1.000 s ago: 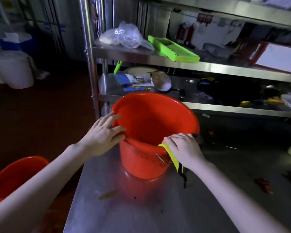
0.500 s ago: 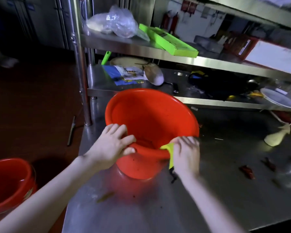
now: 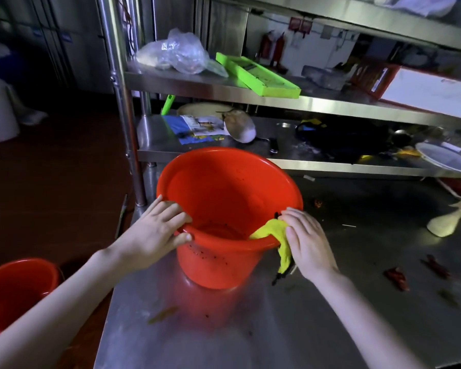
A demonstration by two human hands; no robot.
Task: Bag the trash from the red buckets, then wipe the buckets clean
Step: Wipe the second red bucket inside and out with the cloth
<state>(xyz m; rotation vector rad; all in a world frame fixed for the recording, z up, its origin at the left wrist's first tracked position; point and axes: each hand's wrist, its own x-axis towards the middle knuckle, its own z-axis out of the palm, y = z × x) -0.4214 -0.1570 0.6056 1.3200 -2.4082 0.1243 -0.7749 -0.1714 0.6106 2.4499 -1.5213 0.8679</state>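
Since half a second ago the yellow cloth [image 3: 273, 233] lies further over the lip of the red bucket [image 3: 224, 198]. One end now reaches down the inner wall, and the other end hangs outside beneath the palm. The right hand [image 3: 308, 242] has slid a little along the rim towards the far right, and its fingers [image 3: 296, 218] are bent over the cloth, clamping it to the rim. The left hand [image 3: 155, 233] stays on the rim's left side, grasping it with the fingers laid over the edge and the thumb pressed under the lip outside.

The bucket stands upright on the steel desk [image 3: 277, 331], close to its left edge and in front of the metal shelves [image 3: 250, 101]. Its inside is bare of trash, but dark specks dot the inner wall, and more cluster on the outer wall below the lip. A dark handle end dangles beside its right wall, under the cloth. A second red bucket [image 3: 16, 288] sits lower left, off the desk.
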